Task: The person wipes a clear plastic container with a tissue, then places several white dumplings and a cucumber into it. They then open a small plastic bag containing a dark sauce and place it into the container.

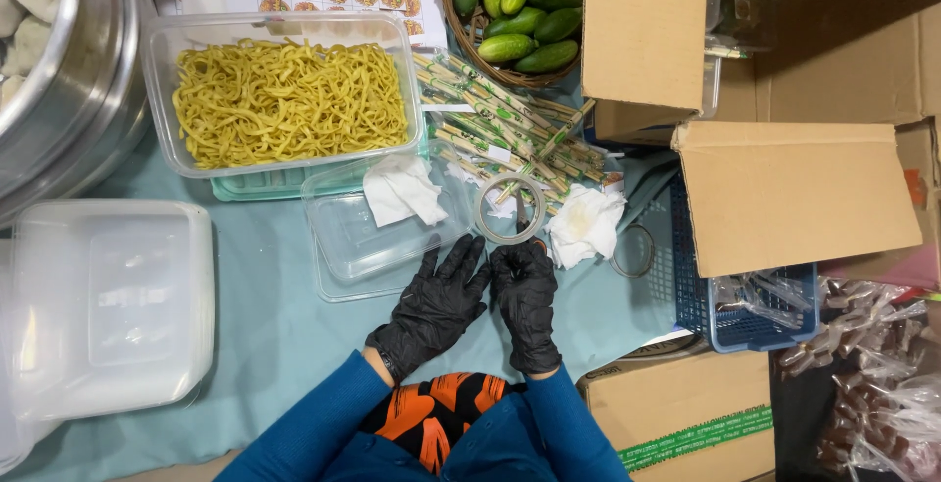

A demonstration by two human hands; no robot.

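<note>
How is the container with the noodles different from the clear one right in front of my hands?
The noodle container is heaped with yellow noodles; the clear container holds only a crumpled white tissue. The noodle container looks larger and rests on a green lid, farther from the hands; the left hand touches the clear container's rim. Both are transparent, rectangular, and uncovered.

Both black-gloved hands rest on the teal tablecloth [284, 335] just below the roll of tape [510, 208]: the left hand [439, 303] spreads flat, the right hand [525, 296] curls (nothing visibly held). Left of the roll sits an empty clear container [358, 247]; above-left, a tub of yellow noodles [286, 100]; above, wrapped chopsticks [500, 124] and a basket of cucumbers [520, 6].
</note>
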